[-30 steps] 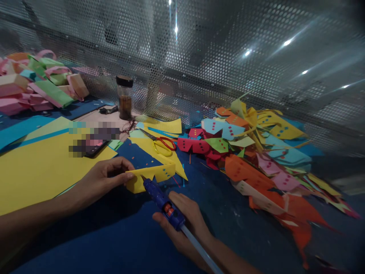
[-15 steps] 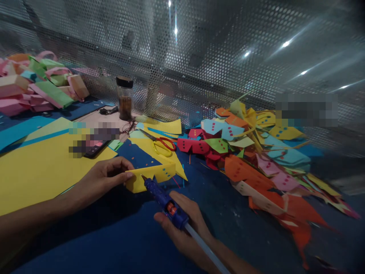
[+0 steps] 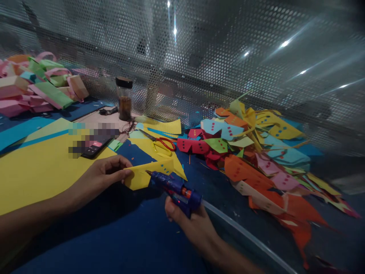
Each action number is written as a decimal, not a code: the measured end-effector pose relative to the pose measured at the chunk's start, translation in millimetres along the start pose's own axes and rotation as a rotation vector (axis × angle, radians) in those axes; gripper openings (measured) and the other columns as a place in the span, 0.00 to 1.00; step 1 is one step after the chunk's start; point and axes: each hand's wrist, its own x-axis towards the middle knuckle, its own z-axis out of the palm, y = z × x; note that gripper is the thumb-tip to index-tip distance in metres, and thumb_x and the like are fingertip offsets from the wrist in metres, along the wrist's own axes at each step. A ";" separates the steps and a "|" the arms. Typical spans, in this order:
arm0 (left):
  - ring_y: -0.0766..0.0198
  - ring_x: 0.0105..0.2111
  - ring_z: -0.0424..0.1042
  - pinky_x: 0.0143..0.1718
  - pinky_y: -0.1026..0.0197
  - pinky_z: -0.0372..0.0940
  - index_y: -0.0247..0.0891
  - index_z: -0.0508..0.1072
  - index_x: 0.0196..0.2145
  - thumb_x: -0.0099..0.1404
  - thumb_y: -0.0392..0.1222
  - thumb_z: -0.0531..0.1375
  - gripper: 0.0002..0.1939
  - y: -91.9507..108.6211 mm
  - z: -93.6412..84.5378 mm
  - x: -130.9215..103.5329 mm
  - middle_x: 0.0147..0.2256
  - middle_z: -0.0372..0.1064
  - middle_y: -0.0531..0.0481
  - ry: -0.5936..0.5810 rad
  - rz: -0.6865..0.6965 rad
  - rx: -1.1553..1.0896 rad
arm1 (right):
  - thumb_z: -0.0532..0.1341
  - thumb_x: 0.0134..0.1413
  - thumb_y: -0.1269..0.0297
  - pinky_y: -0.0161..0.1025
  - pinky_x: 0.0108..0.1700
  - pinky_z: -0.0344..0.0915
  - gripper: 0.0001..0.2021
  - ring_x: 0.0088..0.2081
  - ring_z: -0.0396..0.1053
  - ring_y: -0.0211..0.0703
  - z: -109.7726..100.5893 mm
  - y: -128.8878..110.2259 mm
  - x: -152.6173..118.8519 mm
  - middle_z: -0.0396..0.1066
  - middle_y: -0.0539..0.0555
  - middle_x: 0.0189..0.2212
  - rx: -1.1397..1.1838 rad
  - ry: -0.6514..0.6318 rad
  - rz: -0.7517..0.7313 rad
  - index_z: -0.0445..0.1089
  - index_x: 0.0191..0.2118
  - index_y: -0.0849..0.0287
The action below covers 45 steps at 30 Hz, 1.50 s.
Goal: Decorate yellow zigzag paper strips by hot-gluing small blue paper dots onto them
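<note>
Between the thumb and fingers of my left hand [image 3: 110,171] is the left end of a folded yellow paper piece [image 3: 137,177], which has small blue squares near its right end. My right hand [image 3: 194,224] is wrapped round the handle of a blue hot glue gun [image 3: 176,188]. The gun's nozzle points left at the paper, touching it or just in front of it; I cannot tell which. A long translucent glue stick [image 3: 242,228] sticks out of the gun's back. Scissors [image 3: 162,144] with red and yellow handles lie behind the paper.
Cut coloured paper pieces [image 3: 242,167] are heaped on the right. Large yellow sheets [image 3: 31,179] and a phone [image 3: 97,142] lie at the left. A lidded jar [image 3: 124,99] stands near the perforated metal screen [image 3: 194,57]. Folded paper shapes [image 3: 42,82] are piled far left.
The glue gun has swung to a flatter angle, its back end moving right and up, and its nozzle has shifted slightly right along the paper. My left hand has barely moved.
</note>
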 end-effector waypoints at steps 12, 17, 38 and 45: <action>0.64 0.32 0.69 0.35 0.65 0.63 0.42 0.79 0.33 0.62 0.51 0.69 0.10 0.5 -12.4 2.5 0.29 0.73 0.57 0.200 -0.032 -0.016 | 0.59 0.62 0.37 0.39 0.33 0.69 0.26 0.27 0.67 0.40 -25.8 -15.7 8.3 0.68 0.51 0.24 0.072 0.049 0.031 0.67 0.28 0.57; 0.65 0.33 0.69 0.37 0.65 0.63 0.42 0.78 0.35 0.61 0.49 0.70 0.10 -4.3 -16.3 5.1 0.30 0.74 0.58 0.229 -0.046 -0.060 | 0.61 0.61 0.43 0.39 0.30 0.69 0.21 0.26 0.68 0.41 -29.2 1.6 5.6 0.69 0.51 0.23 -0.058 0.127 0.057 0.68 0.28 0.56; 0.66 0.35 0.70 0.38 0.66 0.63 0.44 0.78 0.37 0.65 0.51 0.68 0.09 -7.7 -16.5 4.6 0.32 0.74 0.60 0.166 -0.052 -0.031 | 0.64 0.62 0.51 0.39 0.28 0.63 0.14 0.26 0.73 0.45 -18.4 4.0 11.3 0.78 0.53 0.26 -0.417 0.086 -0.017 0.76 0.31 0.55; 0.63 0.36 0.70 0.38 0.63 0.63 0.44 0.78 0.37 0.61 0.54 0.70 0.14 -20.2 -21.0 8.9 0.33 0.74 0.57 0.164 -0.051 -0.028 | 0.62 0.64 0.49 0.38 0.35 0.65 0.16 0.31 0.74 0.46 -18.9 -8.1 12.0 0.78 0.52 0.30 -0.511 0.019 0.142 0.76 0.33 0.55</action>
